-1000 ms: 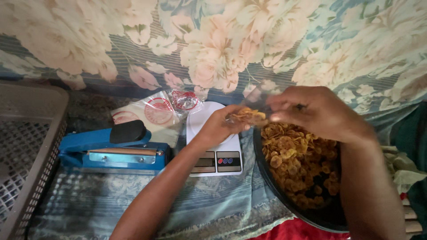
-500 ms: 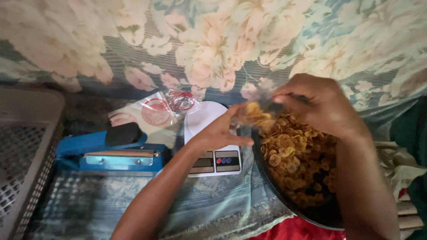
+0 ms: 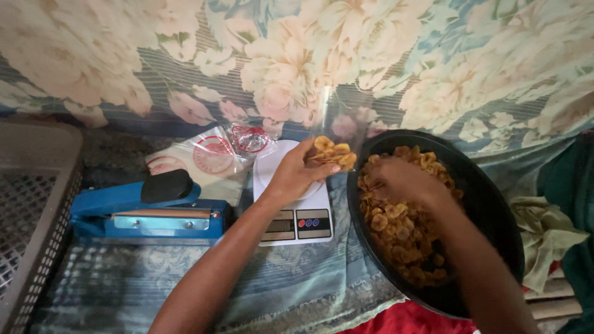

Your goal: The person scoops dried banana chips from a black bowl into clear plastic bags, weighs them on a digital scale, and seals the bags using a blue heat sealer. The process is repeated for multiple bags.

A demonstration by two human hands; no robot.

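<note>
My left hand (image 3: 296, 175) holds a clear plastic bag (image 3: 337, 133) upright, partly filled with yellow fried chips, just above the white digital kitchen scale (image 3: 296, 213). My right hand (image 3: 399, 179) is down in the black round pan (image 3: 495, 210), fingers closed among the heap of yellow chips (image 3: 402, 232). The bag's open top stands up beside the pan's rim.
A blue heat sealer with a black handle (image 3: 148, 207) lies left of the scale. Behind it lie clear printed bags (image 3: 210, 158). A grey plastic crate (image 3: 31, 198) stands at far left. A crumpled cloth (image 3: 544, 229) lies at right. A floral cloth covers the surface.
My right hand has dropped from the bag's mouth into the pan of chips. The left hand still holds the bag, which now stands taller and clearer in view.
</note>
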